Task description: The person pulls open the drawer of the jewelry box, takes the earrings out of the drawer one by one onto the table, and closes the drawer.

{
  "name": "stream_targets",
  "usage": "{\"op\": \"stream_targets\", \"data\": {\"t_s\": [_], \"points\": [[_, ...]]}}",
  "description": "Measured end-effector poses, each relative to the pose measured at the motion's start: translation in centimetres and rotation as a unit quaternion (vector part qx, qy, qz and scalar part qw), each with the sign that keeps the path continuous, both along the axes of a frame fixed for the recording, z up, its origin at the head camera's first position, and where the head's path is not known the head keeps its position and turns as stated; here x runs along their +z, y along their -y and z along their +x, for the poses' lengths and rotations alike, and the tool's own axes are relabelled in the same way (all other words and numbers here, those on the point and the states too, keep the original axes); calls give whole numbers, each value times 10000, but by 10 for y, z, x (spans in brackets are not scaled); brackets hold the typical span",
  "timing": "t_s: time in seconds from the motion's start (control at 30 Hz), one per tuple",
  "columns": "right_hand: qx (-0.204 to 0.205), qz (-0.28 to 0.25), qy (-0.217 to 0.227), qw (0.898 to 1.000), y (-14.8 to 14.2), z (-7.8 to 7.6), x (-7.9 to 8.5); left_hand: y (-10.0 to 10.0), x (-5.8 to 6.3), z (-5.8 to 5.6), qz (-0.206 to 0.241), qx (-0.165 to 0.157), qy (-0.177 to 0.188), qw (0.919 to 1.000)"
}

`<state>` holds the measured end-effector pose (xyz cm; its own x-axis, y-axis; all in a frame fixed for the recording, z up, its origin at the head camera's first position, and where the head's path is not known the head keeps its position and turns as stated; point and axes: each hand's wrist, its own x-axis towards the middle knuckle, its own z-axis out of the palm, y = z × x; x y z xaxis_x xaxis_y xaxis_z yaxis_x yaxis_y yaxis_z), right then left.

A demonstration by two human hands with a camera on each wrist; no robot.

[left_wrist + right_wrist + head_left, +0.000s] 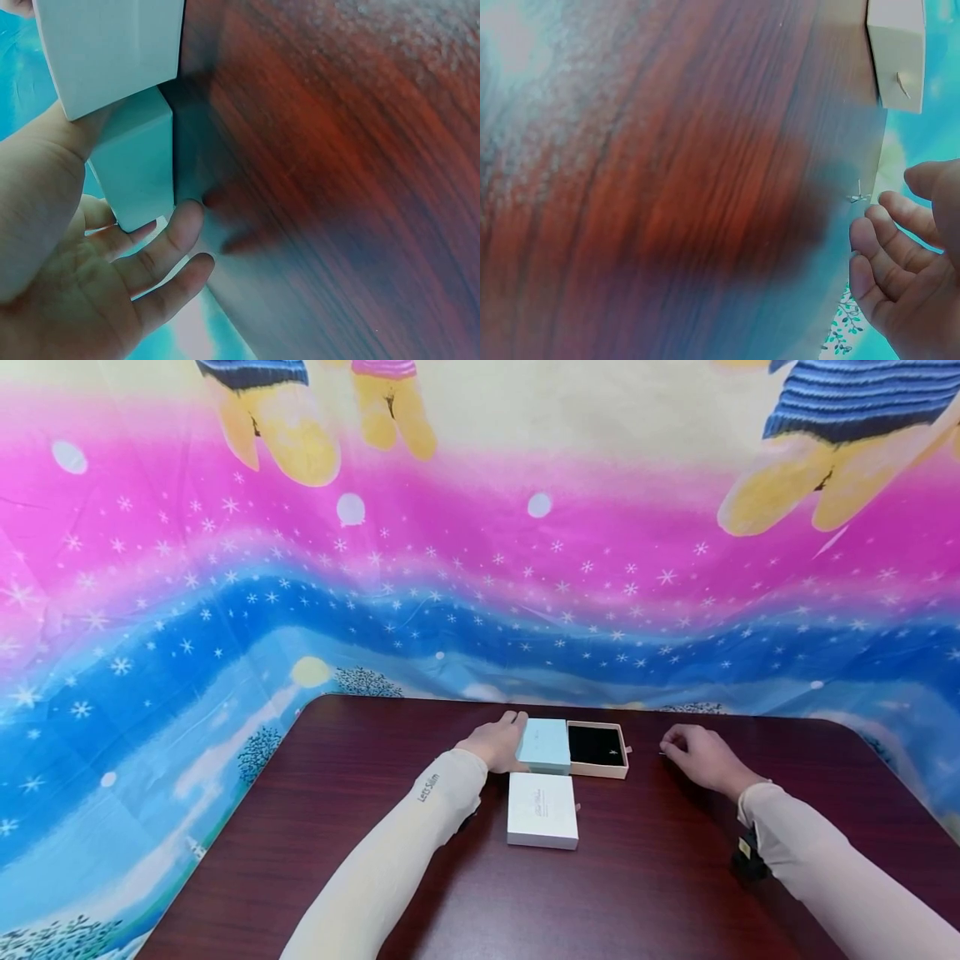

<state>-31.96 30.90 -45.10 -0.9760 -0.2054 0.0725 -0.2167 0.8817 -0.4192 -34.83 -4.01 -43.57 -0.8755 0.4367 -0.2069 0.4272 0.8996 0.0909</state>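
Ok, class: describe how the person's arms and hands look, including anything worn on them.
The left sleeve and right sleeve are long and cream. Dark lettering marks the left one near the wrist; a black device sits at the right wrist. The left hand and right hand wear no gloves.

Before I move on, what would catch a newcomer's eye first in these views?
Probably the pink-and-blue, snowflake-patterned backdrop behind the dark table in the head view. Next, the black-lined tray at the right side of the pale blue box that the left hand holds. In the right wrist view, a tiny silvery piece shows by the right hand.
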Motion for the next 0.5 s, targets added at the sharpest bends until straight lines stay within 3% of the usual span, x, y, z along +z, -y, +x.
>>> {"op": "stream_targets", "data": {"t_s": [0.5], "points": [[165, 9, -183, 9997, 13, 2, 8, 1, -2, -2, 80, -61, -85, 9999]]}}
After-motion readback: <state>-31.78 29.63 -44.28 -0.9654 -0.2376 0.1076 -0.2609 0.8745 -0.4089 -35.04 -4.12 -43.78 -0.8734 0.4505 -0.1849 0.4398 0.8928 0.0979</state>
